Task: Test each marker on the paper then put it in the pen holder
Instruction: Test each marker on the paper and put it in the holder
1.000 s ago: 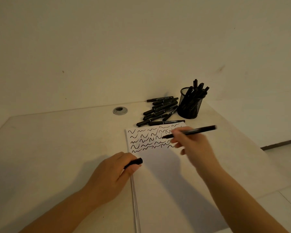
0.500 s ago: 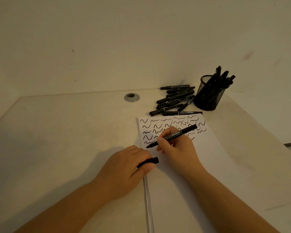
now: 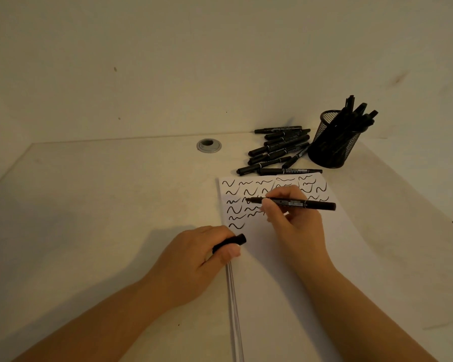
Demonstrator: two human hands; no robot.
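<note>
My right hand [image 3: 292, 226] grips an uncapped black marker [image 3: 293, 203] lying almost level over the white paper [image 3: 280, 257], its tip pointing left among the black squiggles. My left hand [image 3: 194, 259] rests at the paper's left edge and pinches the marker's black cap [image 3: 230, 242]. A pile of several capped black markers [image 3: 277, 150] lies beyond the paper. To their right stands the black mesh pen holder [image 3: 332, 145], with several markers sticking out of it.
The pale table [image 3: 102, 218] runs into a corner between two walls. A round metal grommet [image 3: 209, 145] sits near the back wall. The paper is a stack with its layered edge showing along the left side.
My right hand brought the marker down onto the paper, drew a new squiggle at the lower left, and now holds it level, a little higher. The left hand kept the cap still.
</note>
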